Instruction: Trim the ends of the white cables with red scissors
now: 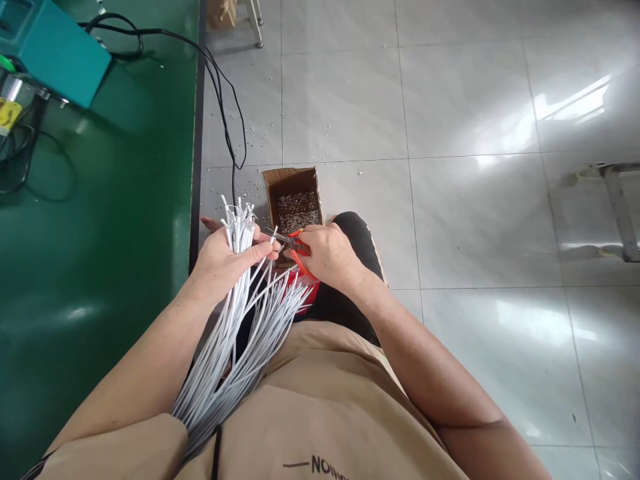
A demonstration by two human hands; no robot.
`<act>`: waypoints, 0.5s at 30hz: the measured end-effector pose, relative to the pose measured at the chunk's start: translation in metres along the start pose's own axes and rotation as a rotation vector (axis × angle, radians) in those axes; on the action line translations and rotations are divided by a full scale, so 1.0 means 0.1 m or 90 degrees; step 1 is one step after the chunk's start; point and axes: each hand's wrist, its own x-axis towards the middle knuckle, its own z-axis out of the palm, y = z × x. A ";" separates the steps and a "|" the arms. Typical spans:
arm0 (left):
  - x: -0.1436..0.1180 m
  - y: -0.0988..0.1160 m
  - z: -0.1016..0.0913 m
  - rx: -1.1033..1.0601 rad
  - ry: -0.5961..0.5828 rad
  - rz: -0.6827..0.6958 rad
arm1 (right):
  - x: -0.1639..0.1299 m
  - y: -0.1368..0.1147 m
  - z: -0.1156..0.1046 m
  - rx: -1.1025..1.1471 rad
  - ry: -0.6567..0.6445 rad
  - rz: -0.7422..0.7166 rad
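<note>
My left hand [227,257] is closed around a bundle of white cables [239,233], whose ends stick up above the thumb. Between its thumb and fingertips one single cable [273,235] is singled out from the bundle. My right hand [327,250] grips red-handled cutting pliers [299,245], and their jaws point left, right by the end of that single cable. Whether the jaws touch it I cannot tell. A second spread of white cables [285,303] lies across my lap, with its ends fanned toward the pliers.
Below my hands a cardboard box [317,190] holds many small bits [300,210]; more are scattered on the tiled floor [350,100]. To the left runs a green table [135,200] with a teal machine [65,57]. A black power cord [220,87] hangs off its edge.
</note>
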 end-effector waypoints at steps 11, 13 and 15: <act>0.07 -0.11 -0.07 0.107 0.042 0.037 | 0.06 -0.29 -0.11 0.711 0.069 0.165; 0.06 -0.10 -0.06 0.097 0.038 0.037 | 0.06 -0.30 -0.09 0.776 0.058 0.195; 0.05 -0.10 -0.05 0.073 0.035 0.031 | 0.05 -0.30 -0.08 0.820 0.053 0.222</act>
